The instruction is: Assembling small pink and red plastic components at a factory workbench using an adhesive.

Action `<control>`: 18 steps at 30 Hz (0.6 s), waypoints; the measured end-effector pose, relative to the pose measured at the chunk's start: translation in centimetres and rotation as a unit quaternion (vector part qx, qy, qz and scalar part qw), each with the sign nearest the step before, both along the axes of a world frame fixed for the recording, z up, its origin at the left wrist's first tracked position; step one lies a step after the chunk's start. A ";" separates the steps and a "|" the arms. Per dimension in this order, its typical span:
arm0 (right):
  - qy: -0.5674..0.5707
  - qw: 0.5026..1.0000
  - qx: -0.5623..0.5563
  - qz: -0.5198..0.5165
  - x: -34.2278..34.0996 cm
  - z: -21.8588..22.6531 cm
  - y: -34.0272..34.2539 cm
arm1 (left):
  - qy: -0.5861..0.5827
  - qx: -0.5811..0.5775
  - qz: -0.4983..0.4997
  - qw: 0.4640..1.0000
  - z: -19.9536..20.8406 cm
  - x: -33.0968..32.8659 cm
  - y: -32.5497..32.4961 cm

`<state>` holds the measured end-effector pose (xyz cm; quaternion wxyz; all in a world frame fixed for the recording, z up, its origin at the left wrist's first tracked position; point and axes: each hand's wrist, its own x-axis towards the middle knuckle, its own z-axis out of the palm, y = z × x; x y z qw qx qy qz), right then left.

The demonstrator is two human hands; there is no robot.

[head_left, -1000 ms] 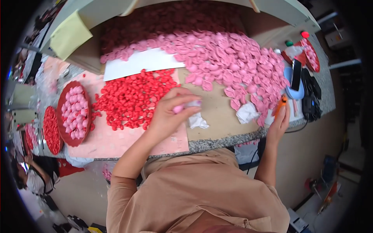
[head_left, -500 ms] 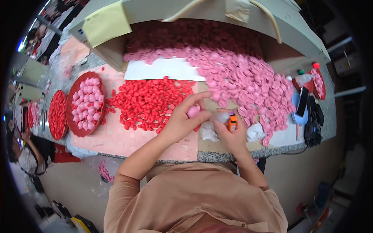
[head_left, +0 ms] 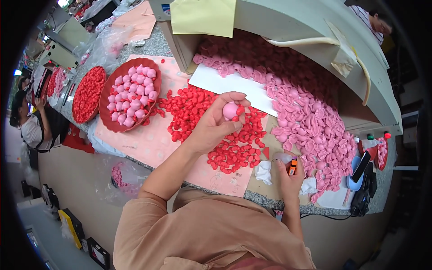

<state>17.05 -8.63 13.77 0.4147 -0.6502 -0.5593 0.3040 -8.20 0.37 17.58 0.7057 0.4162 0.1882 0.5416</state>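
My left hand [head_left: 208,126] is raised over the red pieces, fingers curled round a small pink rounded figure [head_left: 230,110] with red parts at its lower right side. Lower and to the right, my right hand [head_left: 291,182] is closed on a small translucent bottle [head_left: 283,157]. Against its fingers shows an orange-and-black piece [head_left: 293,166], whose kind I cannot make out. Loose red glossy pieces [head_left: 191,105] spread beneath my left hand. Beyond my right hand lies a heap of pink cupped pieces [head_left: 315,130].
At the left stand a red scalloped bowl [head_left: 108,121] of pink-and-red figures and a bowl of red pieces [head_left: 89,94]. A grey hood [head_left: 297,22] arches over the pink heap. Crumpled white tissue [head_left: 263,172] lies left of my right hand; a phone [head_left: 361,166] rests at the right.
My hands have moved apart; they were close together before. The pink figure now shows red parts. My left hand is over the red pieces, and the whole view has turned and shifted.
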 end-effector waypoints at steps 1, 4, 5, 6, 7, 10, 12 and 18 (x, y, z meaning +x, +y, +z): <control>-0.011 1.000 -0.008 0.000 -0.5 0.3 0.0 | 0.001 0.000 0.005 1.000 0.1 -0.4 0.0; -0.024 1.000 -0.014 0.003 -1.0 0.3 0.0 | -0.006 0.004 0.005 1.000 0.2 -1.1 0.0; -0.025 1.000 -0.012 0.001 -1.2 0.3 0.0 | -0.035 0.003 -0.011 0.999 0.2 -1.3 0.0; -0.024 1.000 -0.012 0.002 -1.3 0.3 0.0 | -0.064 0.002 -0.028 0.998 0.2 -1.4 0.1; -0.019 1.000 -0.013 -0.005 -1.5 0.4 0.0 | -0.063 0.003 -0.026 0.998 0.3 -1.5 0.0; -0.023 1.000 -0.008 -0.006 -1.7 0.7 0.1 | -0.076 -0.005 -0.026 0.997 0.5 -1.5 -0.1; -0.033 0.999 -0.002 -0.004 -1.7 1.1 0.1 | -0.101 -0.012 -0.036 0.994 0.6 -1.5 -0.1; -0.051 0.999 0.003 0.004 -1.5 1.4 0.0 | -0.121 -0.007 -0.062 0.991 0.9 -1.4 -0.1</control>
